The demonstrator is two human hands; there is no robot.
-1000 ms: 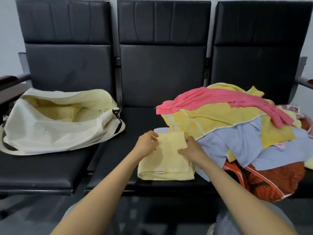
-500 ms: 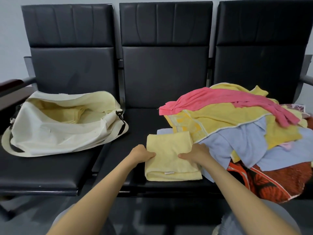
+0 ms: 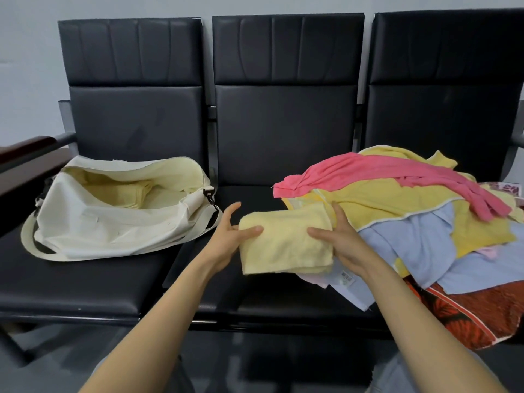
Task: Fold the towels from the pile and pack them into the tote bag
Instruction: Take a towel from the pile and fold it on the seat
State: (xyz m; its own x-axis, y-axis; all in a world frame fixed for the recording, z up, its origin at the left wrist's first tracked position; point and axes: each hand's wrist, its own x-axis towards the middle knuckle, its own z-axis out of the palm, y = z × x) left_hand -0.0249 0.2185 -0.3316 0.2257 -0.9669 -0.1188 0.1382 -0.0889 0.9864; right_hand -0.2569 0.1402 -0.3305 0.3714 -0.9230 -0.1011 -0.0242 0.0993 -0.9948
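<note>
As left hand, right hand flank towel

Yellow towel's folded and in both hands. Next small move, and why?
Probably carry the folded yellow towel leftward toward the tote bag. The left hand and right hand grip its two ends, the fold looks done, and the bag lies open to the left with yellow cloth inside.

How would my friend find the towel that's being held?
Find the row of three black seats. Over the middle seat, the left hand and right hand hold a pale yellow towel. It alone is neatly folded; the pile beside it is crumpled.
</note>
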